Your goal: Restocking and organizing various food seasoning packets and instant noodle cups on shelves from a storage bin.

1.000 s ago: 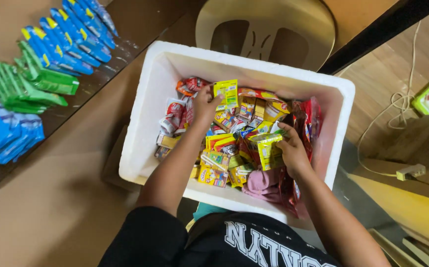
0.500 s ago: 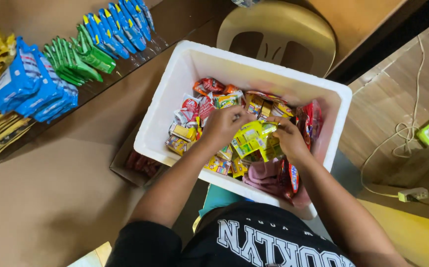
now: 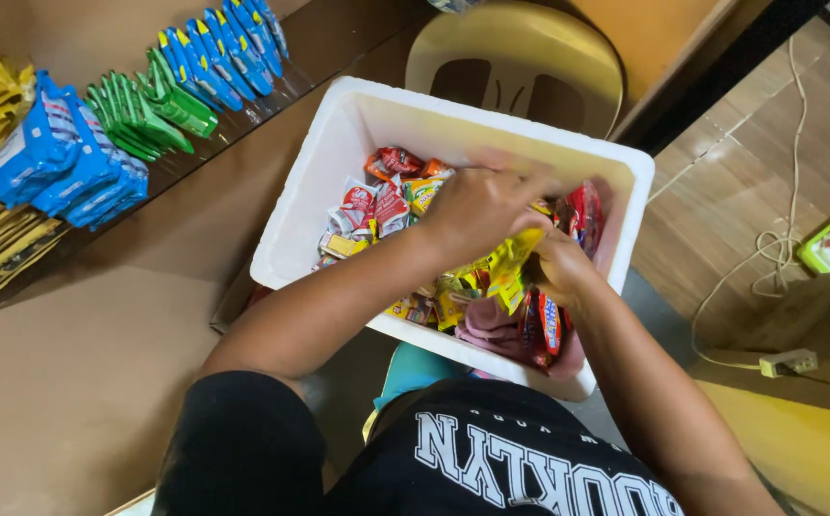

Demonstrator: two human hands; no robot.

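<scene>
The white foam box (image 3: 357, 143) sits in front of the person, heaped with small snack packets, and sorting through them looks like the step in hand; next, a firm pinch on one packet. The left hand (image 3: 480, 205) curls over the heap, touching packets, while the right hand (image 3: 560, 269) grips the yellow packets (image 3: 508, 268).

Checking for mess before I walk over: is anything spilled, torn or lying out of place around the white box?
Nothing stands out. The sachets lie jumbled but inside the white box, where both the left hand and right hand dig among them. Blue packs and green packs sit in neat rows.
</scene>
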